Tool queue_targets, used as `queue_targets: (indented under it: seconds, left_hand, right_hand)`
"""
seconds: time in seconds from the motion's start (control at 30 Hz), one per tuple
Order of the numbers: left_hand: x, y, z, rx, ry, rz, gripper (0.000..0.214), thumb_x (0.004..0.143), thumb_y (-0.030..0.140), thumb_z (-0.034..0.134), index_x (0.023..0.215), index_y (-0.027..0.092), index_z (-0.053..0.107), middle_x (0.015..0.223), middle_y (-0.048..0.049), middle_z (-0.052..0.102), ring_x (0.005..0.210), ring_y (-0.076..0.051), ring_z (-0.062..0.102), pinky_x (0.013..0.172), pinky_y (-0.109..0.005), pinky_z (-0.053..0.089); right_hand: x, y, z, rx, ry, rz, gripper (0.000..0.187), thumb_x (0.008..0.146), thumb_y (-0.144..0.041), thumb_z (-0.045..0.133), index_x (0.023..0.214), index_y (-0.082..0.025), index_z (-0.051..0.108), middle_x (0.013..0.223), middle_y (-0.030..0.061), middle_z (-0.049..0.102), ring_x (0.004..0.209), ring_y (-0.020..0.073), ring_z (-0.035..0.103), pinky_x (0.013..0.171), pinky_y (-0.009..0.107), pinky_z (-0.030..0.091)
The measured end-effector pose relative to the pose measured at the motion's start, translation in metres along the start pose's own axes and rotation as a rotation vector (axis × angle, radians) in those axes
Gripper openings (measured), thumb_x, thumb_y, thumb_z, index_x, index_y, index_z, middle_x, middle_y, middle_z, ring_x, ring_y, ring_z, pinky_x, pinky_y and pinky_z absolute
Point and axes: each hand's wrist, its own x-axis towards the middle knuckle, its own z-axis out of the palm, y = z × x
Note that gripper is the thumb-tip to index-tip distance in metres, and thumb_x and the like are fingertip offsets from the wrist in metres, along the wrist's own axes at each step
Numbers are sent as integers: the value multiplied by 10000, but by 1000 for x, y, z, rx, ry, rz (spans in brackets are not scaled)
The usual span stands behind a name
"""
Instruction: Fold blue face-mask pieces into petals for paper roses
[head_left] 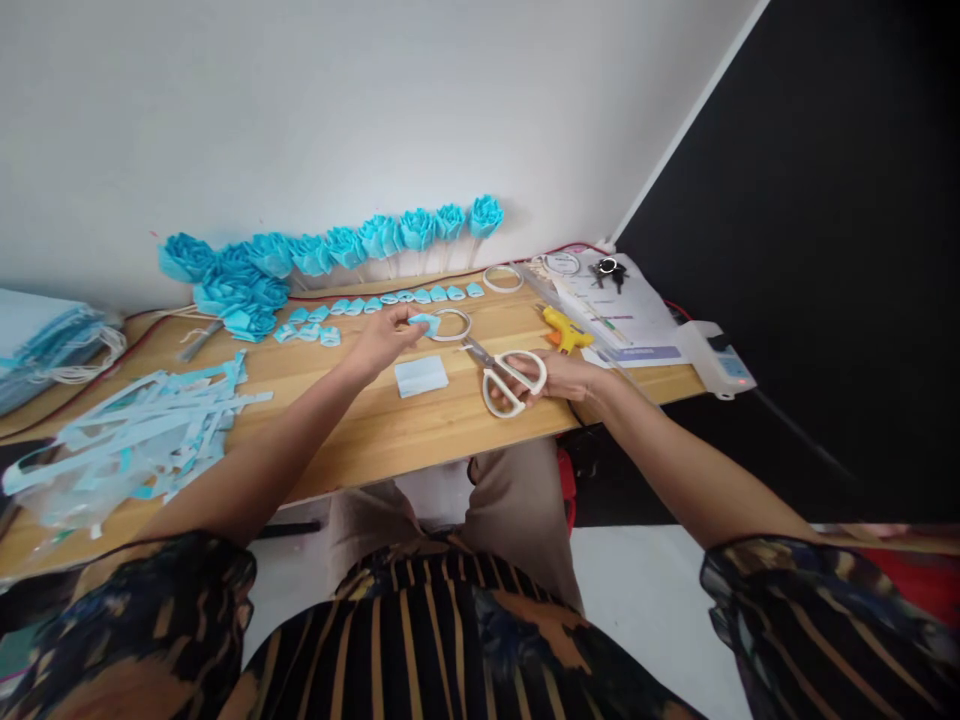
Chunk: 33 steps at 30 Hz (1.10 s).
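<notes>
My left hand pinches a small light-blue folded piece between thumb and fingers, above the table's middle. My right hand is wrapped around the pale handles of a pair of scissors, whose blades point left toward the folded piece without touching it. Just below my left hand, a flat light-blue square lies on the wooden table. A white ring rests beside the folded piece. Behind it runs a row of similar small folded pieces.
Blue flowers on sticks lean along the wall, bunched at the left. Cut strips heap at the left, near a stack of blue sheets. At right are a yellow glue gun, papers, keys and a white power strip.
</notes>
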Motion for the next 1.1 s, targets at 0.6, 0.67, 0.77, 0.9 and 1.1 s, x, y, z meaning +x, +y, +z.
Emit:
queue_targets:
  seconds: [0.6, 0.67, 0.77, 0.9, 1.1]
  left_hand:
    - [-52, -23, -24, -379, -10, -186, 327, 687, 424, 782, 735, 168, 584, 634, -2, 668, 564, -108, 584, 594, -244, 459]
    - [-53, -20, -24, -440, -4, -212, 322, 682, 406, 788, 726, 168, 577, 625, 2, 659, 550, -99, 571, 585, -238, 449]
    - [-54, -15, -24, -522, -18, -255, 316, 673, 386, 793, 709, 167, 568, 624, 2, 648, 550, -97, 568, 581, -240, 441]
    - [-55, -14, -22, -586, -44, -290, 312, 662, 369, 802, 704, 163, 571, 629, 1, 638, 557, -97, 563, 582, -244, 438]
    - [-57, -13, -22, -615, -36, -336, 297, 663, 348, 812, 741, 156, 598, 640, 2, 642, 567, -96, 572, 587, -240, 431]
  right_hand:
    - [38, -39, 33, -1045, 646, -319, 281, 912, -318, 535, 813, -179, 758, 813, 38, 746, 743, 177, 622, 682, 279, 393]
    - [39, -32, 39, -990, 699, -340, 283, 905, -371, 563, 811, -186, 755, 804, 43, 736, 730, 179, 613, 685, 287, 401]
    - [44, -22, 49, -946, 768, -364, 212, 878, -341, 611, 858, -185, 751, 867, 67, 744, 786, 192, 634, 721, 293, 432]
    - [55, -8, 55, -888, 879, -382, 187, 882, -265, 571, 870, -200, 747, 874, 60, 755, 799, 188, 650, 750, 290, 452]
    - [63, 5, 51, -704, 935, -355, 249, 906, -350, 528, 932, -209, 731, 854, 46, 762, 769, 197, 668, 718, 292, 472]
